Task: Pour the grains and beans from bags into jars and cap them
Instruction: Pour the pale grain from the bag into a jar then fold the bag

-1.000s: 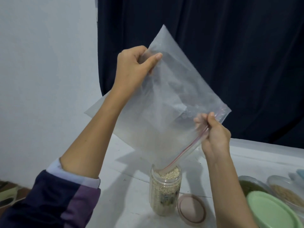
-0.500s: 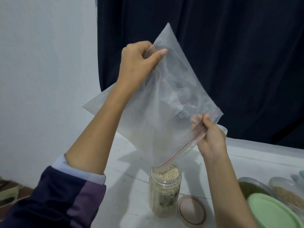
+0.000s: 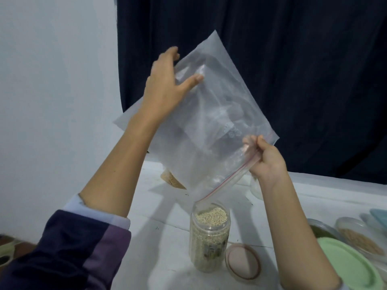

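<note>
Both hands are being used: the left hand (image 3: 165,84) flat against the emptied bag (image 3: 209,122), its zip edge pinched by the right hand (image 3: 267,162), above the filled, uncapped jar (image 3: 209,237) at lower centre.

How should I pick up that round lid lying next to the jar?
Come from straight above the round clear lid with the brownish rim and pinch across its rim at opposite edges. It lies flat on the white table, so only the rim offers purchase. Reach from its right side, since the clear plastic jar of pale grains stands close on its left.
</note>
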{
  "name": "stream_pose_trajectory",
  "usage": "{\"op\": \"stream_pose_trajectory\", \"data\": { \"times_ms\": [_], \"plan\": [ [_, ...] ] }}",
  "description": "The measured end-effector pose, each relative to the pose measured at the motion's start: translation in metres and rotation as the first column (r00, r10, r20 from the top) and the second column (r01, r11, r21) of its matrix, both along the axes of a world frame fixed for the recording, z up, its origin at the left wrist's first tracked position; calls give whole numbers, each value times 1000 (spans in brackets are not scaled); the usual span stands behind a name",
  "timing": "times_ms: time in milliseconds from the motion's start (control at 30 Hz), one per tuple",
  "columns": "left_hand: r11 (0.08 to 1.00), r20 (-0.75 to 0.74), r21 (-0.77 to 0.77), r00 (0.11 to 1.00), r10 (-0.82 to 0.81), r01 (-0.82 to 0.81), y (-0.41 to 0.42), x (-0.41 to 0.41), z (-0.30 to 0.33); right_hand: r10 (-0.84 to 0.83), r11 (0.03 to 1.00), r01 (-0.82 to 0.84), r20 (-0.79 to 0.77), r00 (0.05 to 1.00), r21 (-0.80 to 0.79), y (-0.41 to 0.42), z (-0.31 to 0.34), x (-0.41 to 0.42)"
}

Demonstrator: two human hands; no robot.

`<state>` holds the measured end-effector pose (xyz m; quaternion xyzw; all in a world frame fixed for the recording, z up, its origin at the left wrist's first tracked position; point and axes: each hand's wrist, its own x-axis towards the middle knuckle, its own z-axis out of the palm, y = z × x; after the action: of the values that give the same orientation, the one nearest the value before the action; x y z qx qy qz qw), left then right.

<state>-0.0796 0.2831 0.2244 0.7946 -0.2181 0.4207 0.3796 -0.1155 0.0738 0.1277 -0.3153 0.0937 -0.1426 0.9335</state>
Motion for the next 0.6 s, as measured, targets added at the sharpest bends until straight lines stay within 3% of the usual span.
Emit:
{"op": "stream_pose_trajectory", "data": {
  "times_ms": [133, 200, 367, 533, 600],
  "plan": [
    [992, 297, 44, 949, 104, -122, 15, 3, -17, 5, 998, -2, -55, 998, 67, -5, 8, 4],
    [984, 362, 94, 926, 107, -150, 23, 7, -36, 0, 992, 13, -103, 995, 124, -10, 11, 6],
    [933, 293, 297, 949, 114, -203, 29, 13, -103, -32, 967, 84, -210, 977, 240, -23, 10, 10],
    [853, 149, 519, 988, -27, -55, 2, 12, -140, -32, 931, 141, -309, 951, 337, -25, 12, -3],
    [851, 98, 525, 991, -86, 22, -10, 13, -149, -39, 908, 163, -310, 950, 387, -26, 9, -7]
  ]
}}
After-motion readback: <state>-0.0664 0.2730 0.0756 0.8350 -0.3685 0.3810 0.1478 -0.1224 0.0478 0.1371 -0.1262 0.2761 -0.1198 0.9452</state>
